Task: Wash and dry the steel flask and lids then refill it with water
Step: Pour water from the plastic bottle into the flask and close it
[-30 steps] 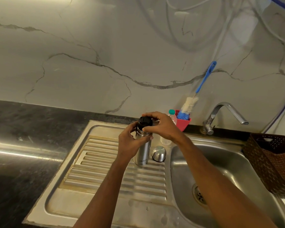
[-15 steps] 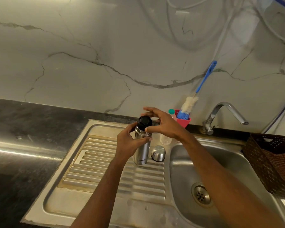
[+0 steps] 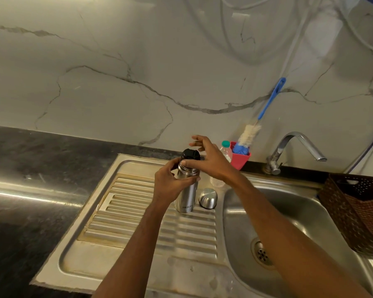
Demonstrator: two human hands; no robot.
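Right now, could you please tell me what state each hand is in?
Left hand: grips the steel flask.
Right hand: open, fingers spread over the black lid, thumb by its base.

Flask (image 3: 186, 190): brushed stainless steel, satin sheen; lid (image 3: 190, 154): black matt plastic; cap (image 3: 207, 198): polished steel, mirror-bright. Sink (image 3: 125, 168): stainless steel, ribbed drainer, dull and stained. Desk (image 3: 30, 168): dark polished stone, glossy. Basket (image 3: 342, 211): brown perforated plastic. Tap (image 3: 297, 145): chromed metal. Brush holder (image 3: 241, 161): red plastic
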